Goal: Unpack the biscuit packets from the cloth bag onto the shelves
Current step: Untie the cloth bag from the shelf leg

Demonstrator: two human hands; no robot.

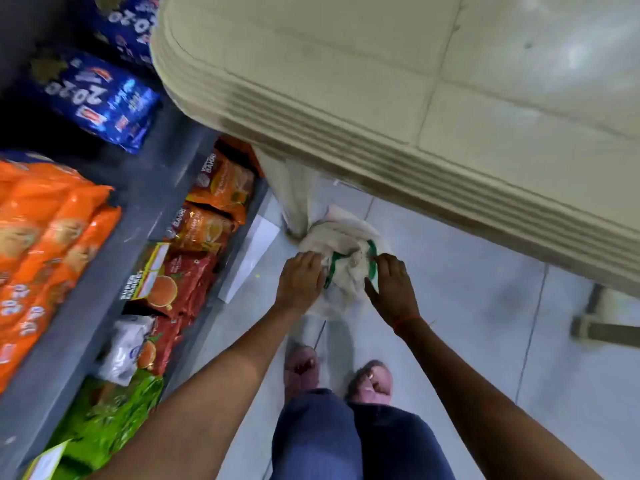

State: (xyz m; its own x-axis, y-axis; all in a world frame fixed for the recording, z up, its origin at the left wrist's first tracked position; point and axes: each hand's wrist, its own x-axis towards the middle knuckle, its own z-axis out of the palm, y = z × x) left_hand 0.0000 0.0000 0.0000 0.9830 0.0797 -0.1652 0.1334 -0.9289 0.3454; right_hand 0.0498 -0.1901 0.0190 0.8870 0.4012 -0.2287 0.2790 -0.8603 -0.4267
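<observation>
**Inspector:** State the position of the cloth bag.

**Assistant:** The cloth bag [346,258] lies crumpled on the pale tiled floor [467,289], pressed against the foot of the beige plastic table's leg [294,202]. It is off-white with green handles [371,258] — both handles show at its top.

**Inspector:** The hands?

**Assistant:** Both are down at the bag. The left hand [300,280] rests on the bag's left side, fingers curled over the cloth beside one green handle. The right hand [393,289] is on the right side, fingertips at the other handle. Each hand appears to be gathering cloth at the bag's mouth, but whether either is fully clenched on it I cannot tell; the fingers hide the contact. A red thread [407,320] circles the right wrist.

**Inspector:** Any biscuit packets visible in the bag?

**Assistant:** The bag's contents cannot be seen — its folds cover them.

**Inspector:** And the shelves?

**Assistant:** The grey shelves [86,306] run along the left. Blue packets [100,98] marked "20-20" sit on an upper level, orange packets [45,230] below them toward the left edge. On the lowest level there are orange and red pouches [194,268], a white packet [126,348] and a green packet [114,410].

**Inspector:** Anything else?

**Assistant:** The beige table top [381,81] overhangs the upper right. The person's feet, in pink sandals [372,382], stand just behind the bag.
</observation>
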